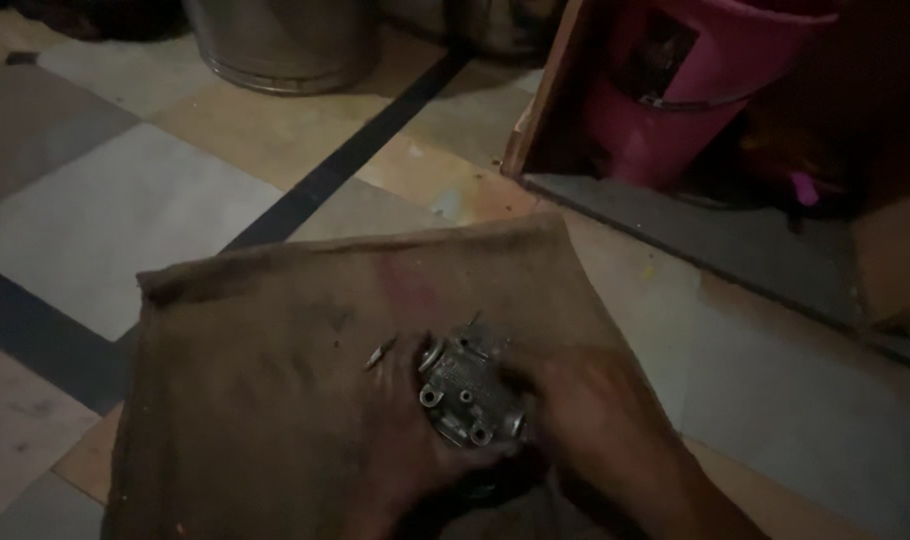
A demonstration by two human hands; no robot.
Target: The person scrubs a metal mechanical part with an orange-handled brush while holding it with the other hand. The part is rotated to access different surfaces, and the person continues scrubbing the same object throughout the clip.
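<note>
Reaching in from the lower right, the right hand (585, 400) lies low over a brown burlap sack (275, 350) spread on the tiled floor (125, 210), its forearm running off the bottom edge. Its fingers curl against the right side of a small metal casting (465, 392), a grey block with round bosses and bolt holes on its upper face. The left hand (400, 450) comes up from the bottom, palm under the lower left of the casting, fingers wrapped around that side. Both hands are pressed onto the part, which sits between them, slightly tilted, just above or on the sack; the dim, blurred view does not show which. A small pointed metal piece (380, 353) lies loose on the sack just left of the casting, apart from both hands. Beyond the sack, a metal drum (285, 45) stands at the top, and a pink plastic bucket (695, 80) sits in a wooden frame (545, 100) at the upper right.
</note>
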